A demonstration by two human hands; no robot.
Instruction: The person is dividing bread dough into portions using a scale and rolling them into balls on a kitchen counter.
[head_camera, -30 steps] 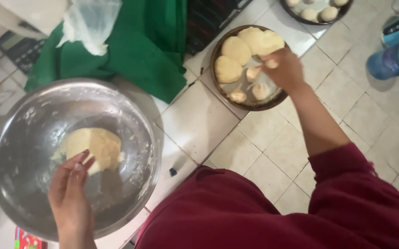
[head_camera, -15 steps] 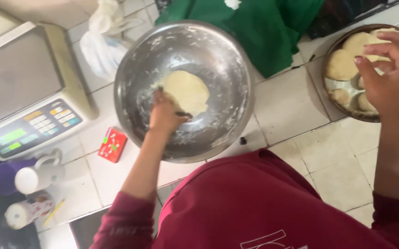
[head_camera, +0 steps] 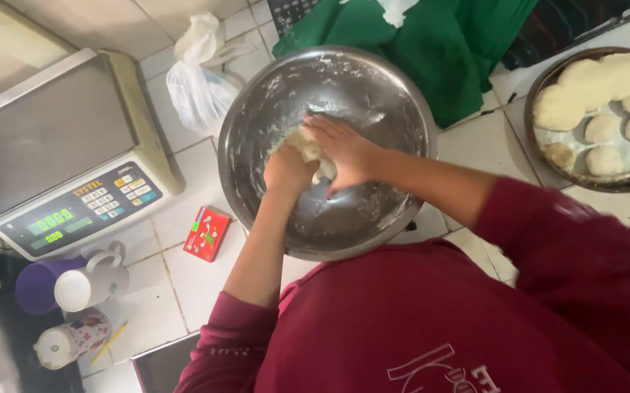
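A large steel bowl (head_camera: 373, 80) dusted with flour sits on the tiled counter in front of me. Inside it lies a lump of pale dough (head_camera: 307, 148). My left hand (head_camera: 287, 172) is closed on the dough's near side. My right hand (head_camera: 344, 149) presses down on the dough from the right, fingers spread over it. Much of the dough is hidden under both hands. At the far right stands a round dark tray (head_camera: 548, 156) holding several flattened and rolled dough pieces.
A grey weighing scale (head_camera: 60, 153) with keypad sits to the left. A white plastic bag (head_camera: 198, 80) and green cloth (head_camera: 446, 44) lie behind the bowl. A small red box (head_camera: 207, 233), a purple cup (head_camera: 37, 285) and white jug (head_camera: 89, 280) stand at lower left.
My right hand has left the dough tray and come into the bowl onto the dough. My left hand has closed on the dough. The view has shifted slightly right.
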